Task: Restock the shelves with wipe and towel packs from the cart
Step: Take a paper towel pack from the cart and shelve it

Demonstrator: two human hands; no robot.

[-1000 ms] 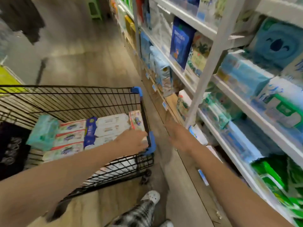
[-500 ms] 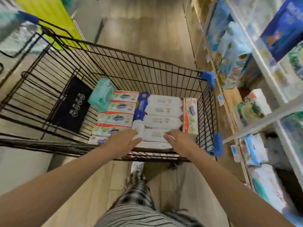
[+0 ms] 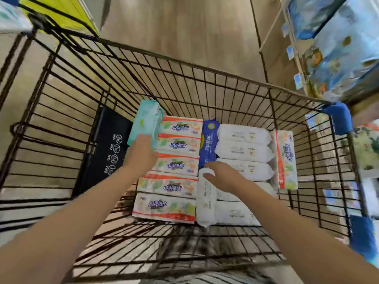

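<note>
The black wire cart holds wipe packs laid in rows. A teal pack leans at the far left, beside a column of orange-and-white packs. A blue pack stands on edge in the middle, with white packs to its right and one more orange-and-white pack upright at the right wall. My left hand reaches into the cart, its fingertips on the teal pack's near end. My right hand is spread flat over a white pack standing on edge, its fingertips near the blue pack.
A black seat flap with white icons lies against the cart's left side. Blue corner bumpers mark the cart's right wall. Shelves with blue packs run along the right. Wooden floor lies beyond the cart.
My view has swung from the shelf to down into the cart. Both hands have moved from the cart's near rim deeper inside, the left to the teal pack, the right over the white packs.
</note>
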